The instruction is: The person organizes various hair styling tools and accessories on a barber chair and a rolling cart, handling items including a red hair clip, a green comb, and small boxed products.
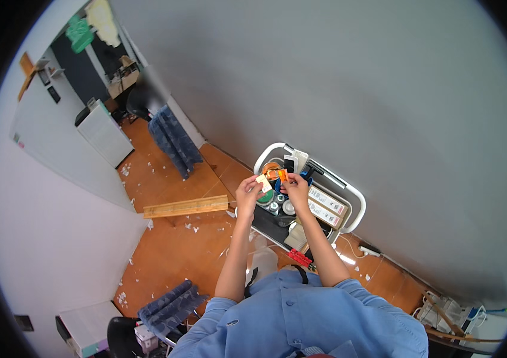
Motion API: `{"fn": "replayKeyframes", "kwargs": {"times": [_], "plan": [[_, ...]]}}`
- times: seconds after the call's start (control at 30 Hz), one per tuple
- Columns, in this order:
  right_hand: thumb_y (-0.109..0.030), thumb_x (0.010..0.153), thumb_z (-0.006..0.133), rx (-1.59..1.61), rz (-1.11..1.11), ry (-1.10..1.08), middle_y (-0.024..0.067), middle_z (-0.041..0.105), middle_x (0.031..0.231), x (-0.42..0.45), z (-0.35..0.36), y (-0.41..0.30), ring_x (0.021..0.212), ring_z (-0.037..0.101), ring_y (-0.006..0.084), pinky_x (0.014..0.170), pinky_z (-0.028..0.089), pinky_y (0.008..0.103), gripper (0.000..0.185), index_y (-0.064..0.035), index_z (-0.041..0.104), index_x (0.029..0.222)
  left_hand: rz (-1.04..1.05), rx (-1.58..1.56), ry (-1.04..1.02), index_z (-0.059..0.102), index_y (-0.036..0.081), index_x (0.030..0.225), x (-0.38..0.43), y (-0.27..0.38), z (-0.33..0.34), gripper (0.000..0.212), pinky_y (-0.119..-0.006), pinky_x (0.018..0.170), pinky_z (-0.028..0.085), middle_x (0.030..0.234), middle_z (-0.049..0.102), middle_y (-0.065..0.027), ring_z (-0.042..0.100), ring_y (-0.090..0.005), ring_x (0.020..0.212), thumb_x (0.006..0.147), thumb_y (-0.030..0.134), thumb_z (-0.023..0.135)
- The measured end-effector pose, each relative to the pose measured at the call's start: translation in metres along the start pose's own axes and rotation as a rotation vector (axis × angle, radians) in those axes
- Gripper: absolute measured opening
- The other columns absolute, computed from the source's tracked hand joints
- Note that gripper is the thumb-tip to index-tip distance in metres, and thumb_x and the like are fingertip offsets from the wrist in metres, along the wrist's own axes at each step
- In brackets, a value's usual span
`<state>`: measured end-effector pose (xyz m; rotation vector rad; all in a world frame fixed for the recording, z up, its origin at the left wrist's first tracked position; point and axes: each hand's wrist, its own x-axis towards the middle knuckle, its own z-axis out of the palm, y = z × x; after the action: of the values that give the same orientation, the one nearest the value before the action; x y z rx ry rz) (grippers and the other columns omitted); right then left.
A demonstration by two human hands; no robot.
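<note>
My left hand (246, 193) pinches a small pale yellow card or packet (264, 183) between thumb and fingers. In my right hand (297, 190) is a small orange packet (283, 175), held by its lower edge. Both hands are above a white-framed trolley (358, 197) with a dark tray. Under and around them in the trolley are a roll of orange tape (271, 166), a green-lidded round container (265, 197), several small lidded jars (274, 206) and a white round lid (288, 207). Two long white boxes with printing (326, 200) lie to the right.
The trolley stands beside a grey wall (325, 80). A red tool or rack (299, 257) sits at its near edge. On the left, a wooden plank (186, 207) extends over a tiled floor (177, 259) strewn with white scraps. A power strip (369, 251) lies along the wall.
</note>
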<state>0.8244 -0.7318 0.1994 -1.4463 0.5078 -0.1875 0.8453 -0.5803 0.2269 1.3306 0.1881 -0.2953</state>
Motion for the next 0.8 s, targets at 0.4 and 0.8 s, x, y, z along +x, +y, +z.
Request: {"fn": "replayKeyframes", "kwargs": {"times": [0.4,0.8], "plan": [[-0.003,0.082,0.057,-0.183,0.061,0.049,0.005,0.059,0.079,0.06,0.032,0.052,0.067,0.06,0.012,0.055,0.051,0.0229,0.025,0.0026,0.059,0.106,-0.151,0.029,-0.097,0.052,0.001,0.115,0.088,-0.04,-0.015,0.033,-0.027,0.074,0.054,0.101,0.06,-0.0104,0.06,-0.0159,0.09,0.083,0.005,0.06],[0.002,0.078,0.061,-0.294,-0.156,-0.06,0.0104,0.062,0.08,0.07,0.04,0.029,0.06,0.058,0.0134,0.053,0.049,0.0267,0.02,0.0027,0.061,0.098,-0.137,0.027,-0.202,0.052,0.001,0.119,0.11,-0.053,-0.017,0.034,-0.027,0.079,0.05,0.11,0.059,-0.0097,0.058,-0.0139,0.094,0.086,0.006,0.058]]}}
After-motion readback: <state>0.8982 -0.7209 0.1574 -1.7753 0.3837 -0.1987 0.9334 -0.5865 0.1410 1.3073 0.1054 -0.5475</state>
